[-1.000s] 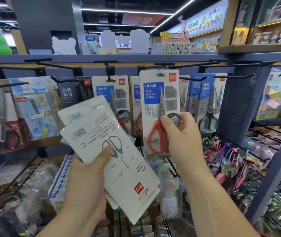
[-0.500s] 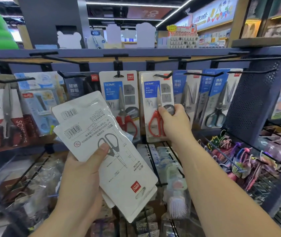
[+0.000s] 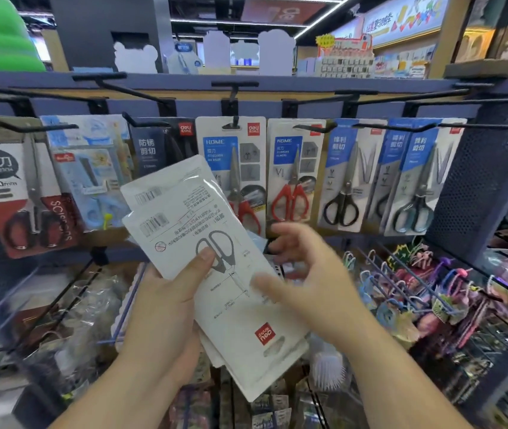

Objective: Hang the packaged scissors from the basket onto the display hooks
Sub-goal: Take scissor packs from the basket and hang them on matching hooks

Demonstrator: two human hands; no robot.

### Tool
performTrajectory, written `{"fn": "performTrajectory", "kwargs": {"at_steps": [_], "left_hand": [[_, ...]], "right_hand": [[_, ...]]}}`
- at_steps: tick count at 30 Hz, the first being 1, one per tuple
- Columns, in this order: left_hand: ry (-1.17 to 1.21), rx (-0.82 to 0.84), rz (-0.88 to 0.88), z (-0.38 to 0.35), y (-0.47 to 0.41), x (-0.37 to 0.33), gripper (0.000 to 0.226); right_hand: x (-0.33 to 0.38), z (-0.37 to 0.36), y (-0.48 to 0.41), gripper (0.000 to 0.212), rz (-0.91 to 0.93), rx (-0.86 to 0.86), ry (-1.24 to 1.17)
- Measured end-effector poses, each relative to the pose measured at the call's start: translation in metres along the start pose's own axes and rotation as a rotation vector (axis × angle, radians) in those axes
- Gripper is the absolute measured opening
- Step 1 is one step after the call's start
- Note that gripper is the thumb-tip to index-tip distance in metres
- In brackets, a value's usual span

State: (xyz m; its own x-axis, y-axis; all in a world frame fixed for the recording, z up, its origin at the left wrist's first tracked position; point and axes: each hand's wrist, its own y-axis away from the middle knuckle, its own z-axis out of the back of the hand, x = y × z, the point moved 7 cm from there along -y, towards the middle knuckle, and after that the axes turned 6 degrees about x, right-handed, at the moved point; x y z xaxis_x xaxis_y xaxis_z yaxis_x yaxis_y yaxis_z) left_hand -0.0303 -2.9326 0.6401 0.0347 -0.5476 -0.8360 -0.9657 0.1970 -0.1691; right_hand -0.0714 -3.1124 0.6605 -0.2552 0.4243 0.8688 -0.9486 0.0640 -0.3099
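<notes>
Head view shows the left hand (image 3: pixel 166 308) gripping a fanned stack of white scissors packs (image 3: pixel 225 308), backs up, thumb pressed on top, while the blurred right hand (image 3: pixel 305 274) sits at the stack's right edge, fingers spread and holding nothing, below a red-handled pack (image 3: pixel 294 174) hanging on a hook (image 3: pixel 311 128).

The stack of packs (image 3: pixel 215 274) sits at six o'clock, before the hanging packs (image 3: pixel 293 171) at twelve; left hand (image 3: pixel 166 305) at seven, right hand (image 3: pixel 314 289) at five

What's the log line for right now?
left hand: holds packs | right hand: open, blurred, beside packs | packs: not yet on hooks
</notes>
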Motion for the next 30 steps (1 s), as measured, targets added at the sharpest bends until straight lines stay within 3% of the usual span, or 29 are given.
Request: {"fn": "performTrajectory", "kwargs": {"at_steps": [3, 12, 15, 21, 24, 27, 30], "left_hand": [[0.034, -0.008, 0.042, -0.005, 0.001, 0.006, 0.044], [-0.014, 0.100, 0.137, -0.016, 0.014, 0.024, 0.059], [-0.003, 0.076, 0.129, -0.016, 0.018, 0.029, 0.051], [0.025, 0.003, 0.105, -0.015, 0.025, 0.036, 0.035], [-0.018, -0.008, 0.111, -0.014, 0.026, 0.035, 0.030], [-0.051, -0.018, 0.131, -0.010, 0.024, 0.033, 0.028], [-0.060, -0.030, 0.151, -0.007, 0.020, 0.030, 0.028]], "right_hand": [[-0.004, -0.030, 0.022, 0.074, -0.026, 0.135, 0.118], [-0.025, -0.005, 0.038, 0.033, -0.109, -0.179, -0.153], [-0.027, -0.006, 0.042, 0.020, -0.121, -0.208, -0.218], [-0.027, 0.001, 0.049, 0.011, -0.111, -0.196, -0.265], [-0.028, 0.019, 0.053, 0.017, -0.118, -0.256, -0.295], [-0.027, 0.049, 0.058, 0.026, -0.057, -0.377, -0.193], [-0.015, 0.069, 0.064, 0.029, 0.112, -0.430, 0.201]]}}
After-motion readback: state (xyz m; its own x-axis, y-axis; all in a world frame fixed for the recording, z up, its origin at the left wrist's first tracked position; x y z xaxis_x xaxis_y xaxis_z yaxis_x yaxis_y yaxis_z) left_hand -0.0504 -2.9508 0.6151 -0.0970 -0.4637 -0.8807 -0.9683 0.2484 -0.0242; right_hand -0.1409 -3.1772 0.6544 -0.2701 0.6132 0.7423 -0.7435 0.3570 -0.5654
